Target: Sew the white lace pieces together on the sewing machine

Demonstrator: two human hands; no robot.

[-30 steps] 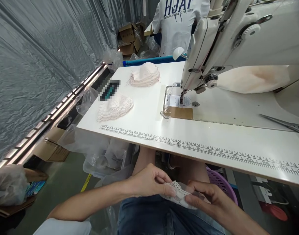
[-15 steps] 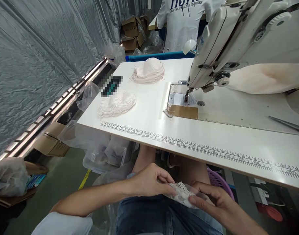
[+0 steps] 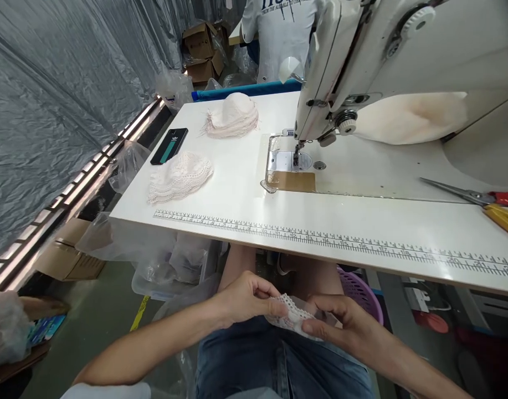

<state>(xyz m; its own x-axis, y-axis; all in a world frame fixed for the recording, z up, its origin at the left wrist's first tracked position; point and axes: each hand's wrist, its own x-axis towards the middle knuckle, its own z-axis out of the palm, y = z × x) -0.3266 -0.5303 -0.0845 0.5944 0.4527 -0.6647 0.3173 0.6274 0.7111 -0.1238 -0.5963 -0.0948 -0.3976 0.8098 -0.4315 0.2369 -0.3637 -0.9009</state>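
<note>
Over my lap, below the table's front edge, a piece of white lace fabric is stretched between both hands. My left hand pinches its left end between thumb and fingers. On the right end, my right hand has its thumb on top and its fingers behind, partly hidden by the cloth. Up on the table, a stack of pale lace pieces lies at the left beside a dark phone. Farther back sits a stack of pale cup-shaped pieces with frayed edges.
A sewing machine stands on the white table, with pale fabric under its arm. Scissors lie at the right. A purple basket is below. Another person sits beyond; cardboard boxes stand left.
The view has shifted to the right, so the scissors' red and yellow handles now show. Both hands keep their hold on the lace fabric with little visible movement.
</note>
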